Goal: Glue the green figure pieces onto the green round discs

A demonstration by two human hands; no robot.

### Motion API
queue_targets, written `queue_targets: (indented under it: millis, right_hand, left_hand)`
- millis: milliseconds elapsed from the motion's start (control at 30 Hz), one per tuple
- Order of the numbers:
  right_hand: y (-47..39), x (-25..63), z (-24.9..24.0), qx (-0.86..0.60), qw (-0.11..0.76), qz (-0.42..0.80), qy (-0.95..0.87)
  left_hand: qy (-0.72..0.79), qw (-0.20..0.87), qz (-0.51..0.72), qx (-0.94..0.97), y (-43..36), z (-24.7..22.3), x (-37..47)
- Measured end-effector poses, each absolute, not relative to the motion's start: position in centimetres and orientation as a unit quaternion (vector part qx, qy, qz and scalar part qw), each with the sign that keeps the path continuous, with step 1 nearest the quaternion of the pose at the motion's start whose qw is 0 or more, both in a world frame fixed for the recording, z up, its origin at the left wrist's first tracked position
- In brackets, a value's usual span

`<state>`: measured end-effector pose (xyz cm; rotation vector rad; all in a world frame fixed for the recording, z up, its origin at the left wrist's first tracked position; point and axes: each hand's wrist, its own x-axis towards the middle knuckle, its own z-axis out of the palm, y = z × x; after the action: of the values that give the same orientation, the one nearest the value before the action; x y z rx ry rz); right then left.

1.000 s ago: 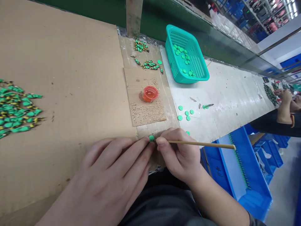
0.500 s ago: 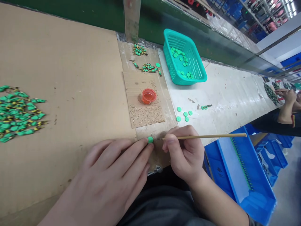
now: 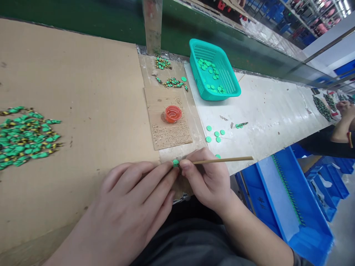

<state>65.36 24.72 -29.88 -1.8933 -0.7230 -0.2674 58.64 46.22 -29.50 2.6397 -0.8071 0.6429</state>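
A small green disc (image 3: 175, 163) lies at the table's near edge, with the fingertips of my left hand (image 3: 135, 199) pressed on its side. My right hand (image 3: 206, 179) pinches a thin wooden stick (image 3: 224, 160), whose tip end is at the disc's right side, mostly covered by the fingers. Beyond the hands, a red cup (image 3: 173, 113) of clear liquid stands on a speckled cardboard piece (image 3: 172, 136). Several loose green discs (image 3: 217, 134) lie on the white surface to the right, one of them just beyond my right hand.
A teal basket (image 3: 235, 87) holding green discs stands at the back. Green, yellow and black pieces (image 3: 27, 138) are heaped at the left, with smaller piles (image 3: 163, 62) behind the cup. Blue bins (image 3: 313, 236) sit at the lower right. Another person's hands (image 3: 345, 109) are at far right.
My right hand has moved left with the stick, bringing its tip end up to the disc. One more green disc shows beyond my right hand. The view has shifted slightly.
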Motion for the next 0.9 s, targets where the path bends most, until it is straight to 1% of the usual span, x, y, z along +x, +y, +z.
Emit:
queue_targets:
  millis: [333,400,533,633,700,833,900]
  right_hand:
    - [24.5,65.3,-29.7,-0.794,0.528,-0.097,-0.286]
    - [24.6,65.3,-29.9,-0.778,0.561,-0.103,-0.265]
    - [24.8,65.1,-30.2,-0.715,0.654,-0.135,-0.205]
    - [24.7,65.0,-30.1,-0.689,0.684,-0.154,-0.184]
    - [24.4,65.0,-29.9,-0.71,0.661,-0.142,-0.196]
    - [23.8,65.2,-29.8,-0.783,0.532,-0.107,-0.305]
    - [23.6,65.2,-29.9,-0.785,0.497,-0.102,-0.355]
  left_hand:
    - [-0.28,0.16,0.221,0.921,46.2,-29.5,58.7]
    - [-0.279,0.162,0.22,0.921,46.2,-29.5,58.6]
    - [-0.277,0.157,0.22,0.922,46.1,-29.4,58.6]
    - [-0.279,0.149,0.224,0.922,46.1,-29.2,58.7]
    - [-0.286,0.148,0.228,0.919,46.1,-29.0,58.8]
    - [-0.298,0.142,0.228,0.916,46.2,-28.7,59.0]
    - [-0.286,0.134,0.22,0.923,46.0,-28.4,58.6]
